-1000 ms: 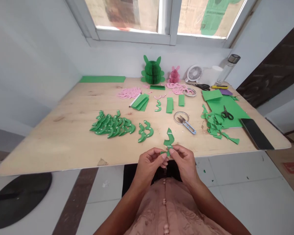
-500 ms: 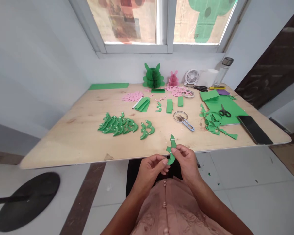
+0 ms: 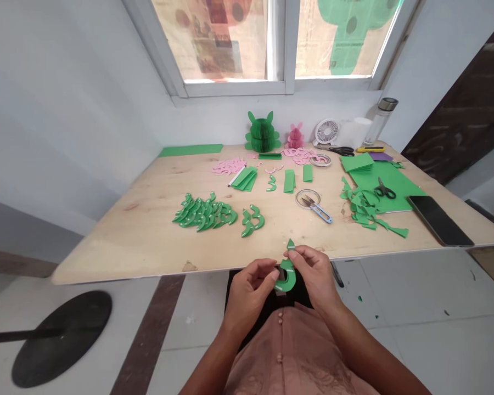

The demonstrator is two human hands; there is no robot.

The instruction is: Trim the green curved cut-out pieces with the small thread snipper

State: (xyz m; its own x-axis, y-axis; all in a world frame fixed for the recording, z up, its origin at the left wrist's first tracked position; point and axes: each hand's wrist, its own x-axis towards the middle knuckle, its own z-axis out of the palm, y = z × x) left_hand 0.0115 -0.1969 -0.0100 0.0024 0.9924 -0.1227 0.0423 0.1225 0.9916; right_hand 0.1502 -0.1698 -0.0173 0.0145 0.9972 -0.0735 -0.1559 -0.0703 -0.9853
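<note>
A curved green paper cutout (image 3: pixel 288 280) with small white strips on it is held at the table's front edge. My left hand (image 3: pixel 253 288) pinches its lower curved end between thumb and fingers. My right hand (image 3: pixel 313 271) grips it higher up, near the pointed tip. Just beyond my hands lies a small group of similar green cutouts (image 3: pixel 253 220), also marked with white strips. Farther left is a larger heap of these green cutouts (image 3: pixel 203 213). Thread snips (image 3: pixel 318 209) with a light blue handle rest across a tape roll (image 3: pixel 300 197).
On the right are green paper scraps (image 3: pixel 364 206), black scissors (image 3: pixel 384 189) on green sheets, and a phone (image 3: pixel 440 221). Along the back stand a green honeycomb paper figure (image 3: pixel 262 134), a pink one (image 3: pixel 295 137), a small fan (image 3: pixel 326 132) and a bottle (image 3: pixel 381 123). Pink cutouts (image 3: pixel 229 165) lie mid-table.
My right hand has shifted its pinch up toward the pointed tip, and the cutout's lower curve has turned into fuller view. The camera view has shifted slightly.
</note>
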